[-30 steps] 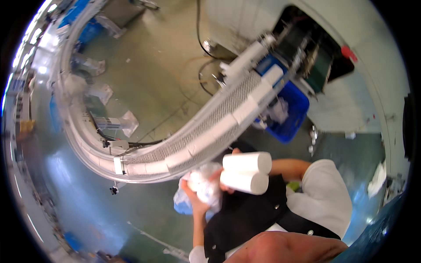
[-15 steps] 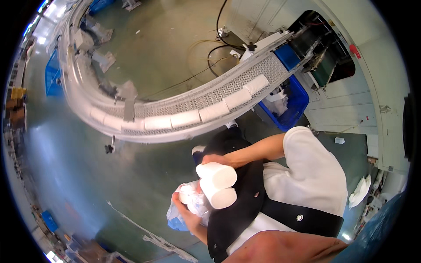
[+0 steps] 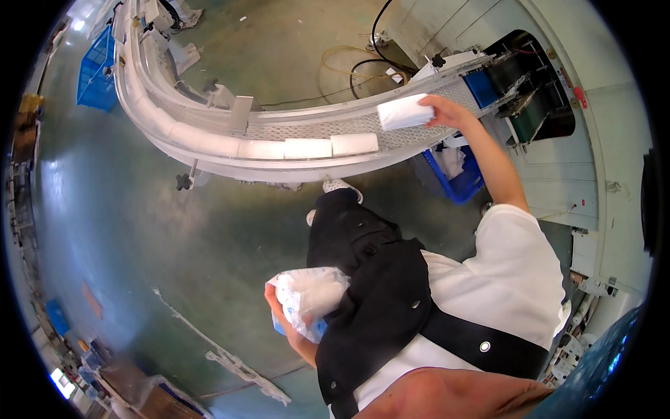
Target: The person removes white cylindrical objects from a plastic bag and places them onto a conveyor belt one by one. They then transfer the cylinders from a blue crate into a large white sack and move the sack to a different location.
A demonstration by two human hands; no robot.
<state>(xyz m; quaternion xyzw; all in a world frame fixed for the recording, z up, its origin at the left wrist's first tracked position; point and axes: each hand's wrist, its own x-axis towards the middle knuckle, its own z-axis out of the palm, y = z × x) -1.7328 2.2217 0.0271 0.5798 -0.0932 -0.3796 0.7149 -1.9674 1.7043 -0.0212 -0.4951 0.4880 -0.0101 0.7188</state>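
Observation:
My left hand is wrapped round a clear plastic bag in front of my body, with white rolls inside it; how many cannot be made out. Stretched out to the right over the conveyor, my right hand grips the end of a white roll. That roll sits slightly askew on or just above the mesh belt. Further left, a row of similar white rolls lies end to end along the belt's near side and round the curve.
A pale machine housing with a dark opening stands at the conveyor's right end. Below that end is a blue crate with white material in it. Another blue crate stands at far left. A pale strip lies across the floor.
My right hand has left the bag, where it held white rolls, and moved up and right to grip another on the conveyor. White rolls now fill the bag. The belt's row has shifted left.

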